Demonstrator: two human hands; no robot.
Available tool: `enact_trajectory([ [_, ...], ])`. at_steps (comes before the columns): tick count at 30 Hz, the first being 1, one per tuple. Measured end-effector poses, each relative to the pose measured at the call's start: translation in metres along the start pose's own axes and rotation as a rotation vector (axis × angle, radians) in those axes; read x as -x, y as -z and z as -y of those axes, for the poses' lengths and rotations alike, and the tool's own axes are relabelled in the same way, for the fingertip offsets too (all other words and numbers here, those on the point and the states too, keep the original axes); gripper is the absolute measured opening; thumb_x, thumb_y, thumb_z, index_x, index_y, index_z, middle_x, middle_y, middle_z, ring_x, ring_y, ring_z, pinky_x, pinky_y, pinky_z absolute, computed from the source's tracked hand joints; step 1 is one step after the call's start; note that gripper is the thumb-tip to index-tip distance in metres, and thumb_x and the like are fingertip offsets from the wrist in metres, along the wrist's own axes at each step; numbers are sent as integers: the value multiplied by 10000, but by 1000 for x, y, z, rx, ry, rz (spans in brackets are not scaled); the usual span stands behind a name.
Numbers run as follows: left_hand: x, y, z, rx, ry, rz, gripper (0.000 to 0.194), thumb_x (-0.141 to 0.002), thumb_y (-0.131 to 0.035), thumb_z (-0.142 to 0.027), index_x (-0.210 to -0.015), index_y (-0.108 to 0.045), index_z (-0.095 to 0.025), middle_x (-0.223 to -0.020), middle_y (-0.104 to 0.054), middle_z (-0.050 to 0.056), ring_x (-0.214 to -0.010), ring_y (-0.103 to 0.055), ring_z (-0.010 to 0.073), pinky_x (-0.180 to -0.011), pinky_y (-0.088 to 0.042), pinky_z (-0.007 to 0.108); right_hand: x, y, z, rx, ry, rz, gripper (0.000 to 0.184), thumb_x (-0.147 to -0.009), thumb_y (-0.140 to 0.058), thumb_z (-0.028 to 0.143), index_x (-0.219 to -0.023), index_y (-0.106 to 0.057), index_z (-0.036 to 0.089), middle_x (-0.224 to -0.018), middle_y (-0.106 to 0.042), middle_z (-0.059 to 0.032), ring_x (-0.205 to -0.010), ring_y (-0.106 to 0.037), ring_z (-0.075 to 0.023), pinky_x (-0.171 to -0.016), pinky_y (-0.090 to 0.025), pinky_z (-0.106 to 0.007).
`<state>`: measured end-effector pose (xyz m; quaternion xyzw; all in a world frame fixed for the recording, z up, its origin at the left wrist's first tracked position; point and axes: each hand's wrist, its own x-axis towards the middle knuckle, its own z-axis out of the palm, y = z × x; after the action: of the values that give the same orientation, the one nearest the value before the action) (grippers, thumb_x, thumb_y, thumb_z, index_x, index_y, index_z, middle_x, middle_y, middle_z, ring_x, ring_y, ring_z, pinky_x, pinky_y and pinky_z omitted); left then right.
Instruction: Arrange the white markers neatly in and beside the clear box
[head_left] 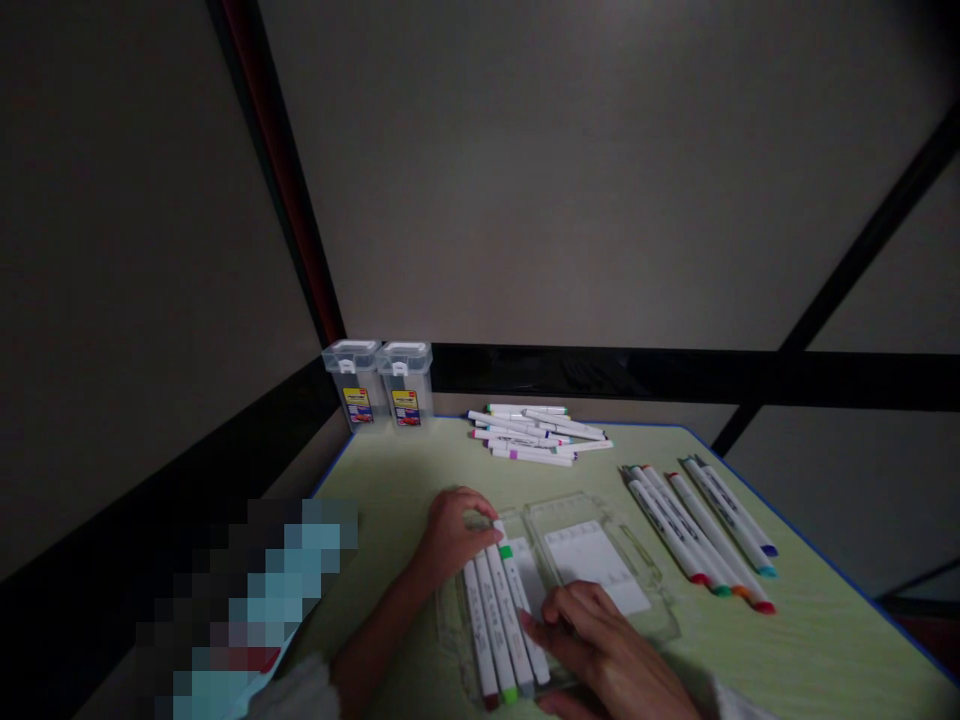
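An open clear plastic case (652, 570) lies on the table in front of me, its left half holding several white markers (491, 620) side by side. My left hand (459, 525) pinches the upper end of the rightmost marker (517, 580), which has a green band. Lower down, my right hand (600, 645) is at the same marker, index fingertip against its side and thumb close to its bottom end. White paper (592, 555) shows through the case's right half.
A loose pile of white markers (532, 435) lies at the back of the light green table (405, 465). More markers with coloured ends (697, 540) lie in slanted groups on the right. Two clear lidded boxes (406, 385) stand at the back left, by the wall.
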<state>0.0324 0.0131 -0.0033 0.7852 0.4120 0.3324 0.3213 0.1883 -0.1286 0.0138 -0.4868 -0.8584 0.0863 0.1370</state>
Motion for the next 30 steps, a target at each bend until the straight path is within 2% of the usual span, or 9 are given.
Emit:
enact_trajectory([
  [13, -2, 0, 4, 26, -10, 18, 149, -499, -683, -105, -641, -680, -153, -748, -637, 37, -744, -580, 154, -762, -438, 287, -2, 1, 1, 52, 18, 41, 458, -726, -607, 280, -1146, -532, 114, -930, -571, -118, -874, -499, -247, -766, -411, -371],
  [19, -1, 2, 3, 57, -5, 30, 127, -515, -675, -111, -636, -679, -149, -762, -637, 48, -753, -578, 155, -761, -441, 288, -1, 0, 0, 22, 17, -14, 429, -747, -583, 300, -1144, -533, 143, -921, -565, -109, -860, -493, -242, -757, -410, -374],
  [24, -1, 2, 5, 76, -1, 36, 118, -523, -666, -109, -632, -677, -151, -764, -636, 50, -755, -579, 151, -765, -438, 281, -1, 0, 0, 14, 19, -8, 424, -736, -598, 303, -1112, -555, 113, -910, -567, -120, -859, -499, -249, -757, -414, -374],
  [30, -2, 4, 3, 71, 8, 63, 120, -537, -639, -93, -623, -676, -168, -778, -641, 46, -768, -581, 143, -780, -429, 282, 1, -1, -1, -10, 23, -58, 389, -733, -599, 288, -1103, -559, 172, -906, -563, -91, -849, -499, -231, -753, -409, -354],
])
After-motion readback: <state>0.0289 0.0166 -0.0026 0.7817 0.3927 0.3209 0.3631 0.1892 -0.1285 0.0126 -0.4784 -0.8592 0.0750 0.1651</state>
